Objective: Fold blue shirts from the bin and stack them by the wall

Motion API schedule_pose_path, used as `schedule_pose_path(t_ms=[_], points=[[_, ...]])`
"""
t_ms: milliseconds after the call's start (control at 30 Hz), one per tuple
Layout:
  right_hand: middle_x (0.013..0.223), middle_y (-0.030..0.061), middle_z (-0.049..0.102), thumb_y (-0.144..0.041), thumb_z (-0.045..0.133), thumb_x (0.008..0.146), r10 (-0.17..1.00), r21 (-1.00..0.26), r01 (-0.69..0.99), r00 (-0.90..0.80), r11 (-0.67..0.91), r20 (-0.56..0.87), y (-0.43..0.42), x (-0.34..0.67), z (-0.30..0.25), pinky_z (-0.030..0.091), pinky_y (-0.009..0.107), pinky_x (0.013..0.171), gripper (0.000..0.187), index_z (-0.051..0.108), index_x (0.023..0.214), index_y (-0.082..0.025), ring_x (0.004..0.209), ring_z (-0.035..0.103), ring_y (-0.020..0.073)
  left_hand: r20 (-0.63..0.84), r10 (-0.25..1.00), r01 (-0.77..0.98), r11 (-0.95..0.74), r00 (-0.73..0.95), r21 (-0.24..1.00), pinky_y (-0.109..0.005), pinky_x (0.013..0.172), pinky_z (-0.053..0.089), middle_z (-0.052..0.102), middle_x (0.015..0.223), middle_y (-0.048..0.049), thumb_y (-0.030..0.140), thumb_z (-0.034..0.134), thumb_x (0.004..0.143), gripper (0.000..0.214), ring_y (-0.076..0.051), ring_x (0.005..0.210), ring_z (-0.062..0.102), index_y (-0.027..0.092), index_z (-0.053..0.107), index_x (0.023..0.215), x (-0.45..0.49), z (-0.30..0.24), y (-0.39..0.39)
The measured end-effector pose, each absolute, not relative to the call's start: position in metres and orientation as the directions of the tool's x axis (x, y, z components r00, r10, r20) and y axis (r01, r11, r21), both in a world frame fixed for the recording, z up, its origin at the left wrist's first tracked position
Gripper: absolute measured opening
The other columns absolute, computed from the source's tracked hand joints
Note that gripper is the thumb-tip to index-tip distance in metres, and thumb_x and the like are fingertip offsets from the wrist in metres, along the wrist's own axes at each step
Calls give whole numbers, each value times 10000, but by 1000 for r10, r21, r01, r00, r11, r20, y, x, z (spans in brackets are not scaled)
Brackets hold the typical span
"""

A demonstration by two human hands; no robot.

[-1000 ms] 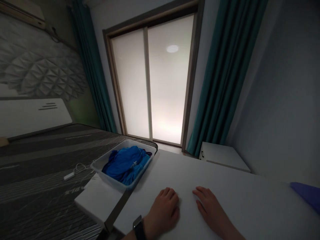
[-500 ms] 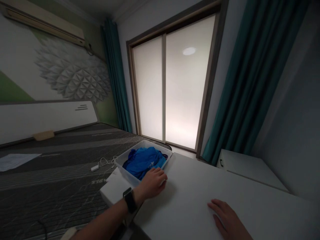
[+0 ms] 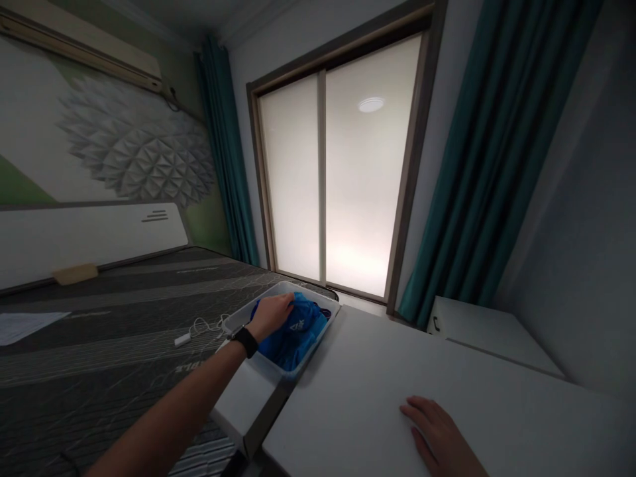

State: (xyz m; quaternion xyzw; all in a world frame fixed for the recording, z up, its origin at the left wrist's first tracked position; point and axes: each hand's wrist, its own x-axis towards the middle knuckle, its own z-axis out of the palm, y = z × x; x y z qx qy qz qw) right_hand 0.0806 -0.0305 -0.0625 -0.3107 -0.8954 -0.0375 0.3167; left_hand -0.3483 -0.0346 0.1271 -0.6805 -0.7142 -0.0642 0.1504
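Tabletop separates right hand from bin rim, left hand on cloth.

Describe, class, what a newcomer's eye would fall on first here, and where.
Probably the bright sliding panels at upper centre, the lightest thing in view. Next, the vivid blue cloth in the translucent bin below them, with the left hand at it. The right hand is at the white tabletop, lower right.

1. Two hands here, one watch.
2. One tub; blue clothes, too bunched for me to count.
3. One tabletop, one bed.
4. Two curtains over there.
5. Two door panels.
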Motion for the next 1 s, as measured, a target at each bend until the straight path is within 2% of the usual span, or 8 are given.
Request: schedule_pose_path(t_ms=[233, 433, 500, 600, 667, 800, 933, 1000], points=[[1020, 61, 703, -202, 437, 912, 682, -454, 512, -592, 729, 429, -38, 3, 31, 534, 401, 801, 324, 652, 1148, -252, 846, 658, 215, 394, 877, 954, -200, 276, -223, -304, 759, 441, 701, 955, -75, 272, 499, 975, 149, -222, 866, 649, 183, 619, 974, -309, 190, -48], [1359, 84, 540, -180, 553, 823, 643, -712, 99, -528, 695, 555, -19, -85, 124, 517, 313, 733, 691, 324, 1466, -289, 641, 552, 96, 322, 756, 818, -482, 569, -313, -282, 743, 436, 694, 837, -38, 315, 413, 1023, 260, -170, 750, 629, 183, 632, 973, -288, 200, -76], [1252, 57, 599, -155, 575, 786, 594, -762, 13, -635, 647, 494, -14, -99, 133, 485, 262, 631, 754, 303, 1477, -286, 599, 516, 83, 322, 733, 798, -514, 599, -313, -279, 723, 433, 681, 801, -37, 338, 380, 1033, 315, -164, 712, 613, 177, 632, 936, -286, 198, -84], [841, -15, 641, -198, 560, 820, 565, -776, 46, -713, 629, 415, -11, -104, 133, 402, 239, 563, 392, 595, 1210, -224, 593, 496, 107, 327, 731, 801, -545, 599, -248, -281, 729, 436, 681, 817, -39, 356, 353, 1041, 342, -166, 732, 621, 175, 630, 958, -290, 196, -91], [701, -26, 592, -251, 524, 866, 588, -748, 103, -692, 655, 419, -10, -98, 132, 376, 248, 573, 167, 667, 940, -206, 617, 503, 127, 332, 749, 817, -551, 574, -169, -288, 761, 444, 697, 904, -50, 379, 364, 1037, 319, -179, 811, 643, 186, 612, 1093, -295, 195, -94], [781, 4, 649, -300, 454, 909, 630, -722, 140, -616, 678, 473, -5, -76, 134, 411, 275, 657, 226, 660, 884, -210, 723, 569, 163, 292, 869, 910, -416, 398, -4, -285, 697, 443, 693, 920, -54, 465, 440, 988, 415, -203, 800, 649, 194, 519, 1292, -306, 185, -96], [849, 27, 684, -339, 429, 909, 694, -749, 155, -530, 644, 487, 4, -55, 135, 445, 302, 704, 287, 679, 963, -210, 781, 604, 193, 113, 911, 916, -400, 396, 15, -269, 603, 388, 642, 722, -17, 480, 539, 923, 298, -190, 657, 608, 199, 637, 920, -307, 161, -93], [881, 35, 690, -354, 431, 905, 707, -751, 152, -494, 643, 506, 8, -43, 133, 457, 312, 727, 306, 685, 999, -212, 818, 612, 203, 139, 907, 915, -402, 398, 7, -267, 611, 378, 636, 717, -21, 404, 497, 950, 276, -187, 671, 604, 203, 615, 803, -308, 154, -89]])
